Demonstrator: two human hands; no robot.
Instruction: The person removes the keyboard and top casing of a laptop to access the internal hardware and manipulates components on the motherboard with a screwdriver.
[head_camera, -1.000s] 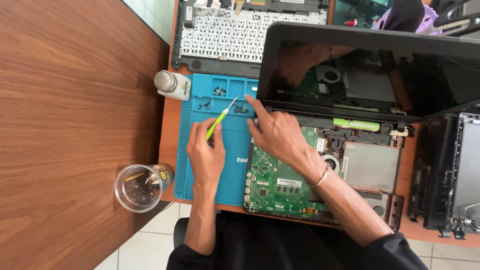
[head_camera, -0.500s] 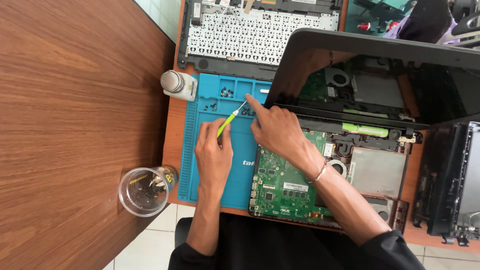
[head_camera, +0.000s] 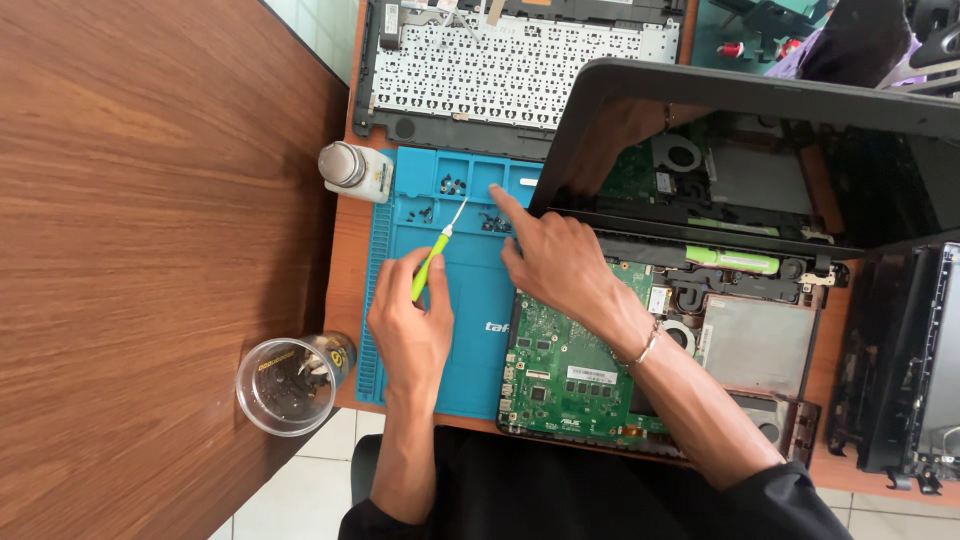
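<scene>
My left hand (head_camera: 410, 325) grips a small green-handled screwdriver (head_camera: 436, 255), its thin shaft pointing up toward the compartments of a blue repair mat (head_camera: 470, 370). My right hand (head_camera: 560, 265) rests on the mat's right side, index finger stretched to a cluster of small dark screws (head_camera: 492, 222) in a mat compartment. Just right of that hand lies an opened laptop base with a bare green motherboard (head_camera: 560, 375). Its dark screen (head_camera: 780, 165) stands tilted above.
A detached keyboard panel (head_camera: 520, 65) lies upside down beyond the mat. A small white bottle (head_camera: 355, 170) lies at the mat's top left. A clear plastic cup (head_camera: 290, 385) sits on the brown wooden table (head_camera: 150, 230). Another dark laptop part (head_camera: 905, 370) lies at the far right.
The view has drifted a little. Both hands stay near the same spot, my right index finger reaching slightly further up into the screw compartment.
</scene>
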